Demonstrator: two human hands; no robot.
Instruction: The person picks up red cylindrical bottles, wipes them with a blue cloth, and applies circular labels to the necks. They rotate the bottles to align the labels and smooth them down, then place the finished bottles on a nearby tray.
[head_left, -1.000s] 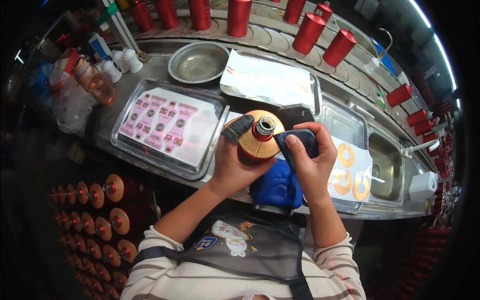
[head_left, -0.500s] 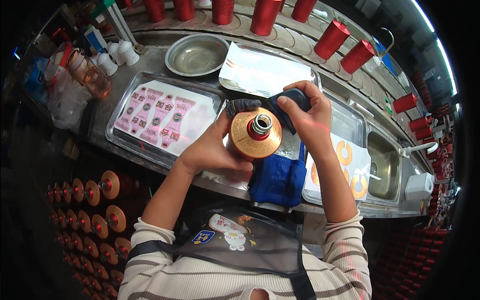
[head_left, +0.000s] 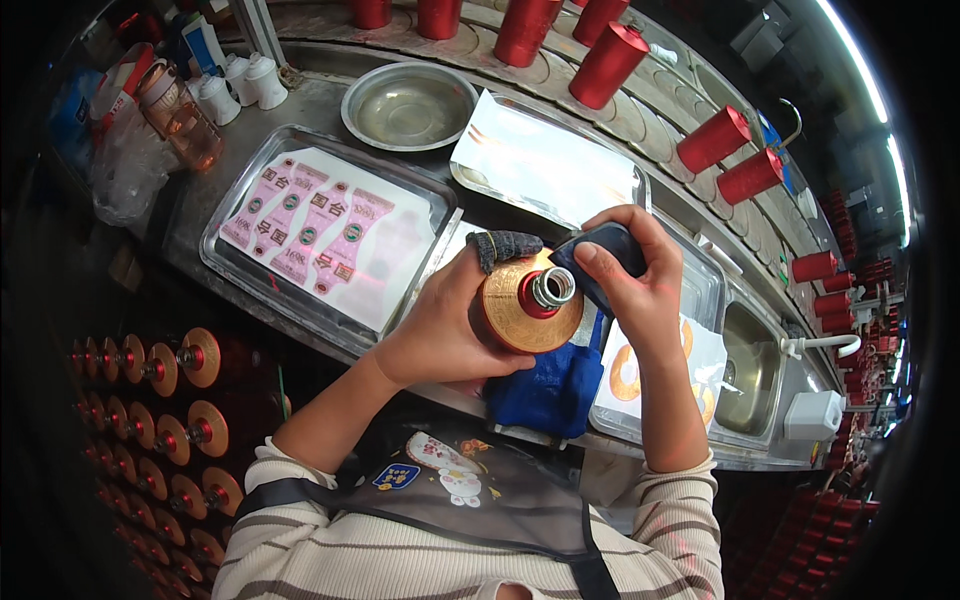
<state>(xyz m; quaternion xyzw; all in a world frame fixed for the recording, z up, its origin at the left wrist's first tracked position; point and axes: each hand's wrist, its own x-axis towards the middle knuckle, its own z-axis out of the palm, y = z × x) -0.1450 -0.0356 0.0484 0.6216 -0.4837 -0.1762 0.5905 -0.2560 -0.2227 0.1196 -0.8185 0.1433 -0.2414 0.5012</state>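
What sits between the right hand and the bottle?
A dark pad, gripped in the right hand, lies between it and the bottle, as the head view shows.

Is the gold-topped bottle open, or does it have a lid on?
Open: the bottle has no lid on, and its round, shiny mouth is uncovered.

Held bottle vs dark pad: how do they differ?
Colour: the bottle shows a gold shoulder and red neck ring; the pad is plain dark.
Shape: the bottle is round with a narrow neck; the pad is a slab.
Grip: the left hand holds the bottle; the right hand pinches the pad.
Shared: both are hand-held.
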